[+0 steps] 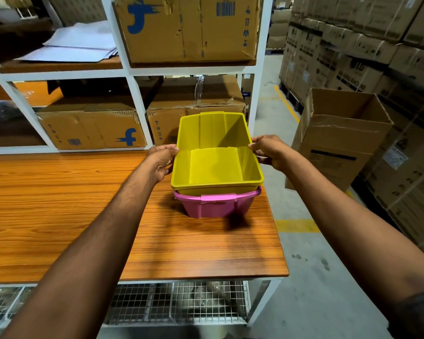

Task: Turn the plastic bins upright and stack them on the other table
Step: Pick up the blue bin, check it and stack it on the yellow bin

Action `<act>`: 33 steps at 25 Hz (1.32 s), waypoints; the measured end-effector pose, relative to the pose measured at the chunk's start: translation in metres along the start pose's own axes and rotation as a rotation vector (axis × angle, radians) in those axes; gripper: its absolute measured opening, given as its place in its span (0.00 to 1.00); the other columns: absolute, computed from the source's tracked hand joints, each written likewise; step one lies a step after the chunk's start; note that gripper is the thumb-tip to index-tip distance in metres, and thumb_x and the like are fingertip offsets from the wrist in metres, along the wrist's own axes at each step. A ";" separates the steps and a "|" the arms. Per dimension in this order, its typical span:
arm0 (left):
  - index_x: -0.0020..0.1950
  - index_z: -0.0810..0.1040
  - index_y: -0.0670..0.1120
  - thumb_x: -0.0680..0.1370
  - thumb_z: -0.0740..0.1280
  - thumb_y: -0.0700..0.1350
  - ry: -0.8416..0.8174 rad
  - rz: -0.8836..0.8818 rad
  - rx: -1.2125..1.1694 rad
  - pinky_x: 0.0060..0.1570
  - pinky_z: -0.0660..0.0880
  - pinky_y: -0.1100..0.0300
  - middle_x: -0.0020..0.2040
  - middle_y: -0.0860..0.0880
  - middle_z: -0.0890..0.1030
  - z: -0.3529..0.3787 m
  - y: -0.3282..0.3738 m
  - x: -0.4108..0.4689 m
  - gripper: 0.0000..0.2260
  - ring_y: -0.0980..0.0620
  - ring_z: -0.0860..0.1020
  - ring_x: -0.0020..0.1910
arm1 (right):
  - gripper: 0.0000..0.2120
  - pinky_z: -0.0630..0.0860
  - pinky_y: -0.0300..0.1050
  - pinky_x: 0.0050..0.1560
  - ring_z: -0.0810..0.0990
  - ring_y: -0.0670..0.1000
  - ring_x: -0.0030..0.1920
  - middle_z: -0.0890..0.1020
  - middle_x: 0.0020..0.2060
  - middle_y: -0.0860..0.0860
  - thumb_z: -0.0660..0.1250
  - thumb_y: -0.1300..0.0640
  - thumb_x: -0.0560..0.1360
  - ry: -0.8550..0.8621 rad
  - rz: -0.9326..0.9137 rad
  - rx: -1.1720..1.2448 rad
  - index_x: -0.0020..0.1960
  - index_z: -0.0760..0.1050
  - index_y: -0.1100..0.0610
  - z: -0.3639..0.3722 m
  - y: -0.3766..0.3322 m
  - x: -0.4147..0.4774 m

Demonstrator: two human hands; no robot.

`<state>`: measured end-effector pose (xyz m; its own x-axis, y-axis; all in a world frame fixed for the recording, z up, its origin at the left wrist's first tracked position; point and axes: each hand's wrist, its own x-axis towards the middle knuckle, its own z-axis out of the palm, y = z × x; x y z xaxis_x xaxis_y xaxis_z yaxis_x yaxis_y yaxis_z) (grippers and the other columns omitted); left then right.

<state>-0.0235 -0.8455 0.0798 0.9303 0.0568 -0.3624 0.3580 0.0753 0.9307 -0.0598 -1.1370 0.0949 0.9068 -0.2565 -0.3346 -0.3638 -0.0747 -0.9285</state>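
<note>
Two hands, the left hand (160,161) and right hand (267,150), are clamped on the opposite long rims of the upright yellow bin (216,152), which nests aslant in the pink bin (216,206) near the bench (59,204) right edge, long axis running away.

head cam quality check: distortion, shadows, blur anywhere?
Head view: wide-angle bend, shelf posts lean and bow; hard shadow right of the pink bin on the table; yellow bin and both hands, left, right, sharp; stacked cartons far right dim and soft; no glare.
</note>
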 end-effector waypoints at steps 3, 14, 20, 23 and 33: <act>0.68 0.79 0.47 0.79 0.71 0.40 0.077 0.116 0.019 0.47 0.75 0.59 0.59 0.48 0.84 -0.002 0.004 -0.013 0.17 0.52 0.81 0.56 | 0.20 0.75 0.43 0.49 0.78 0.52 0.59 0.81 0.58 0.54 0.73 0.65 0.76 0.159 -0.189 -0.060 0.66 0.77 0.57 0.005 -0.008 -0.012; 0.74 0.72 0.55 0.80 0.71 0.45 0.181 0.677 0.229 0.59 0.77 0.58 0.67 0.55 0.78 -0.095 -0.053 -0.184 0.23 0.58 0.78 0.64 | 0.20 0.79 0.37 0.45 0.81 0.48 0.46 0.83 0.52 0.56 0.75 0.64 0.75 -0.177 -0.629 -0.073 0.66 0.78 0.57 0.113 0.012 -0.195; 0.78 0.70 0.48 0.79 0.69 0.46 0.409 0.880 0.913 0.68 0.70 0.40 0.76 0.47 0.71 -0.228 -0.126 -0.265 0.27 0.45 0.69 0.76 | 0.24 0.77 0.45 0.56 0.78 0.46 0.61 0.79 0.61 0.45 0.75 0.53 0.77 -0.238 -0.932 -0.469 0.72 0.75 0.50 0.234 0.081 -0.284; 0.77 0.71 0.48 0.78 0.69 0.47 0.495 0.794 1.049 0.68 0.70 0.41 0.76 0.47 0.71 -0.299 -0.145 -0.295 0.27 0.44 0.70 0.75 | 0.23 0.74 0.47 0.63 0.75 0.48 0.66 0.77 0.65 0.46 0.72 0.52 0.79 -0.326 -1.040 -0.619 0.73 0.73 0.52 0.299 0.106 -0.318; 0.78 0.68 0.58 0.81 0.68 0.54 0.761 0.366 0.817 0.66 0.71 0.52 0.75 0.57 0.71 -0.479 -0.181 -0.344 0.25 0.54 0.69 0.73 | 0.25 0.70 0.42 0.65 0.70 0.42 0.69 0.73 0.68 0.42 0.68 0.46 0.80 -0.666 -1.009 -0.685 0.76 0.69 0.44 0.492 0.121 -0.373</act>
<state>-0.4466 -0.4022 0.0122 0.7996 0.5437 0.2551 0.2816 -0.7146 0.6403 -0.3368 -0.5765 0.0281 0.6964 0.6787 0.2334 0.6469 -0.4528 -0.6135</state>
